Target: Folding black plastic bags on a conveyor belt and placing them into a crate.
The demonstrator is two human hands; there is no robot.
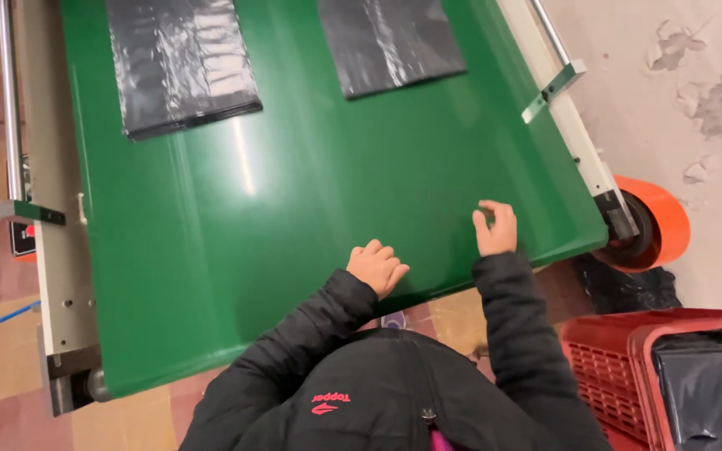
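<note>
On green belt (294,192), both hands empty, resting

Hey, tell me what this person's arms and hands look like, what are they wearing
Both arms are covered to the wrists by the sleeves of a black padded jacket with a small red mark on its chest. The left hand and right hand are bare: no gloves, rings or watch show.

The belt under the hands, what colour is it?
The belt is shiny green, seen from the head view, with both hands resting near its end.
</note>
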